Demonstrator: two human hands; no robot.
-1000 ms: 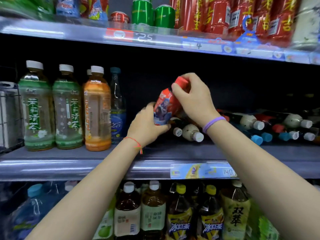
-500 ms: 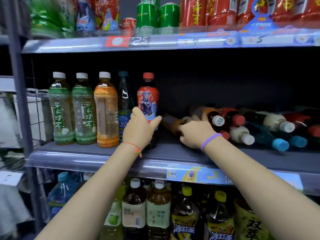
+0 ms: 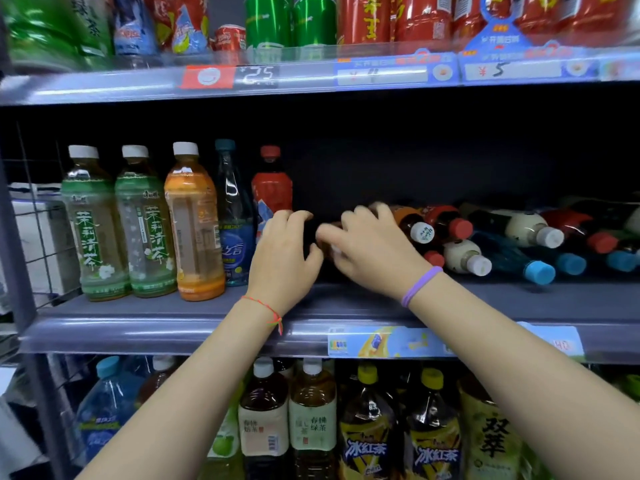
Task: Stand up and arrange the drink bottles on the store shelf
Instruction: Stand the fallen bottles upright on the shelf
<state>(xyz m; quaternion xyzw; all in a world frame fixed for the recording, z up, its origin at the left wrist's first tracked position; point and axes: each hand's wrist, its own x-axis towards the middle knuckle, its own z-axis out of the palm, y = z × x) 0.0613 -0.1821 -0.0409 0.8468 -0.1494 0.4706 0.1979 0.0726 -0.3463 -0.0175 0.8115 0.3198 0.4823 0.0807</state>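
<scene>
— Middle shelf (image 3: 138, 317), left of frame?
— Five bottles upright in a row: two green tea bottles (image 3: 91, 223), an orange bottle (image 3: 194, 223), a blue bottle (image 3: 233, 216), then a red-capped bottle (image 3: 272, 188) at the row's right end.
— Left hand (image 3: 282, 258)?
— Centre of frame, just in front of the red-capped bottle, fingers curled, thumb out to the right. Gripping anything: cannot tell.
— Right hand (image 3: 372, 251)?
— Just right of it, blurred, fingers bent down over something lying on the shelf. Held or only touched: cannot tell.
— Right of frame?
— A heap of lying bottles (image 3: 502, 240), caps toward the camera, white, red and blue.
— Elsewhere?
— Green cans (image 3: 289, 22) on the top shelf, dark tea bottles (image 3: 367, 427) below.
</scene>
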